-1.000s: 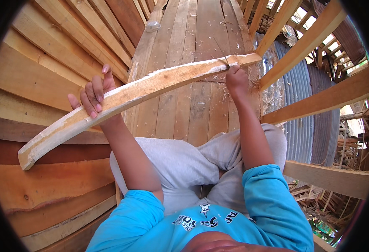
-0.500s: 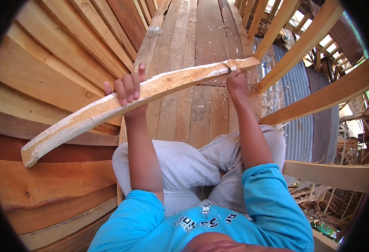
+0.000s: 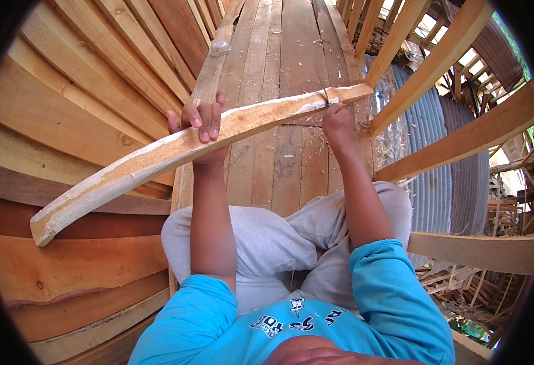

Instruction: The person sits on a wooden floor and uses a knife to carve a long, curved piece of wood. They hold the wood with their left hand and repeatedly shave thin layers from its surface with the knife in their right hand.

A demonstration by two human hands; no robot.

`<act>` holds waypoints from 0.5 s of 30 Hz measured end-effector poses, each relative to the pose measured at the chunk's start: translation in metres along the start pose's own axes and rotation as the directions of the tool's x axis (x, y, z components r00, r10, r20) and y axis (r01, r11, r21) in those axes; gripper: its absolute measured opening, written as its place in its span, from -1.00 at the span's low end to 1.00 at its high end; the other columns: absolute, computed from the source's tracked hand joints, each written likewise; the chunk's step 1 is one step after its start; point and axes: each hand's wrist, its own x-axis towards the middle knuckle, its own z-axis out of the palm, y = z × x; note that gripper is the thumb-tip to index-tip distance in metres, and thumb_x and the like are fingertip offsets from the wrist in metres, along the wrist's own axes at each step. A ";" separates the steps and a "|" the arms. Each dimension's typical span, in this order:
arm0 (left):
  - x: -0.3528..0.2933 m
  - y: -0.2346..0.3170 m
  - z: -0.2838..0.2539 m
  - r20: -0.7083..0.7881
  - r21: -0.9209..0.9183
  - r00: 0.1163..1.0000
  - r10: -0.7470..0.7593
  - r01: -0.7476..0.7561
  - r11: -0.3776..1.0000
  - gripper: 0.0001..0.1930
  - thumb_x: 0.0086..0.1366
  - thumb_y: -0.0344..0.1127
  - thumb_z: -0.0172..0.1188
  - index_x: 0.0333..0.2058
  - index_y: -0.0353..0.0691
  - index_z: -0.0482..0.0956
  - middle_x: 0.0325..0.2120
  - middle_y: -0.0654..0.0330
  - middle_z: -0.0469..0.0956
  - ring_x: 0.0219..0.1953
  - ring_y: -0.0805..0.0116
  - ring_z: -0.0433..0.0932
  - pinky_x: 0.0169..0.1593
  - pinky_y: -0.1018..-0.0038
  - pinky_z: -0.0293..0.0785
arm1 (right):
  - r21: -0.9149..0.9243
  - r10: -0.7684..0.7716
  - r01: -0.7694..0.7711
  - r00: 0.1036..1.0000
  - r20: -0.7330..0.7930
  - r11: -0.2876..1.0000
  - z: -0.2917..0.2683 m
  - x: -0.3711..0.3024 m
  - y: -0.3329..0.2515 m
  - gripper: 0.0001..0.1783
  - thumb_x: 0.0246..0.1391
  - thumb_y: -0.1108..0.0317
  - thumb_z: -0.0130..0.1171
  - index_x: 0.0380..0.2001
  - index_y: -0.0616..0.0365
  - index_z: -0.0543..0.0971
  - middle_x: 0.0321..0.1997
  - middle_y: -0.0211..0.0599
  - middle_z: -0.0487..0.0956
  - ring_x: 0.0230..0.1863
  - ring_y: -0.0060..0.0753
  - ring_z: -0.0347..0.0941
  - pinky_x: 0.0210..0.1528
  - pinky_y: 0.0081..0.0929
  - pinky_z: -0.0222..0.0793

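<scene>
A long, slightly curved piece of wood [image 3: 157, 155] slants across in front of me, its left end lower and nearer. Its surface is tan with a pale, whitish edge. My left hand [image 3: 204, 125] is wrapped round it left of the middle, fingers over the upper face, one fingertip raised. Near the right end my right hand [image 3: 339, 120] is closed in a fist against the near edge. A thin dark blade-like tool [image 3: 325, 93] projects from that fist across the wood; its exact kind is too fine to make out.
Wood shavings lie scattered over the plank floor [image 3: 288, 158]. A small whitish round object [image 3: 220, 48] sits farther off. Upright boards [image 3: 66, 109] line the left; wooden rails [image 3: 461, 131] and corrugated metal sheet [image 3: 428, 140] are on the right. My legs are folded below the wood.
My left hand has slid to the right and slightly farther away along the wood. My right hand and the wood's right end have shifted a little left.
</scene>
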 end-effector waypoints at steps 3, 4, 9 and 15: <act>-0.001 -0.001 0.001 -0.010 -0.026 1.000 -0.010 0.010 1.000 -0.48 0.52 0.00 -0.33 -0.55 0.03 0.48 -0.80 0.42 0.36 -0.62 0.55 0.37 0.27 0.31 -0.02 | -0.065 -0.058 0.057 0.998 -0.013 0.996 0.002 -0.001 0.008 -0.29 0.29 0.05 -0.35 -0.41 0.53 0.60 -0.30 0.48 0.54 -0.12 0.45 0.49 0.06 0.14 0.34; 0.000 -0.001 -0.001 0.041 -0.020 0.999 -0.004 0.005 1.000 -0.49 0.52 -0.01 -0.34 -0.49 0.03 0.53 -0.80 0.43 0.36 -0.62 0.56 0.37 0.27 0.31 -0.02 | -0.072 -0.060 0.058 0.998 -0.030 0.996 0.001 0.003 0.011 -0.29 0.29 0.05 -0.35 -0.41 0.53 0.61 -0.31 0.48 0.54 -0.12 0.45 0.49 0.05 0.14 0.34; 0.000 -0.002 0.001 0.016 -0.053 1.000 -0.008 0.009 0.999 -0.48 0.52 -0.01 -0.39 -0.04 0.05 0.64 -0.77 0.44 0.35 -0.59 0.60 0.36 0.27 0.33 -0.03 | 0.007 -0.055 0.055 0.998 -0.017 0.998 -0.001 0.007 0.009 -0.31 0.28 0.06 -0.32 -0.44 0.50 0.61 -0.34 0.46 0.54 -0.14 0.43 0.50 0.02 0.15 0.36; 0.001 -0.003 -0.008 0.095 -0.027 0.995 -0.007 0.010 1.000 -0.47 0.52 0.00 -0.41 0.11 0.03 0.56 -0.76 0.45 0.34 -0.57 0.61 0.36 0.27 0.36 -0.05 | -0.132 -0.094 0.073 0.983 -0.157 0.989 -0.005 0.009 -0.001 -0.35 0.28 0.12 -0.32 -0.52 0.43 0.62 -0.41 0.35 0.58 -0.26 0.38 0.55 -0.11 0.13 0.45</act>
